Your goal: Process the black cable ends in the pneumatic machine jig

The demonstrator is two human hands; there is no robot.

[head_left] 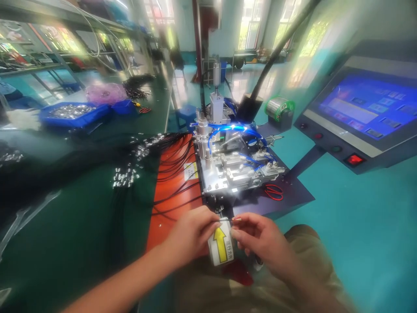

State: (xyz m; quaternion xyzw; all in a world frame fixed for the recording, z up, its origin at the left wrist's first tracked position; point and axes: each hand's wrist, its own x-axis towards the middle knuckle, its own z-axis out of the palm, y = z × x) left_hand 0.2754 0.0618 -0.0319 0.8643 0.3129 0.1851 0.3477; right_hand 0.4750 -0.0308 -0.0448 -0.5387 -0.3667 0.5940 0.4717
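Black, thin cable (225,218) lies across the space between the two bare hands, just above a white label (221,243) with a yellow arrow. The left hand (208,224) has its thumb and forefinger together, clamped on the cable. The right hand (256,234) is close beside it, its thumb and forefinger near a fine, pale-tipped wire end (238,219) — whether they are closed on it, I cannot tell.

Beyond the hands stands a silver metal machine (228,174) with bright blue tubes (233,127). Red-handled scissors (274,192) lie beside it on a dark base plate (293,200); farther back is a green-rimmed spool (279,108). At right, a grey control panel (371,150) shows a lit blue screen (361,106).

Left of the machine, black cables (177,189) cross an orange-red surface (166,226). Dark cable bundles with silvery ends (125,177) lie on the dark green worktop (78,217) — behind them sits a blue plastic tray (55,121) of small metal pieces.
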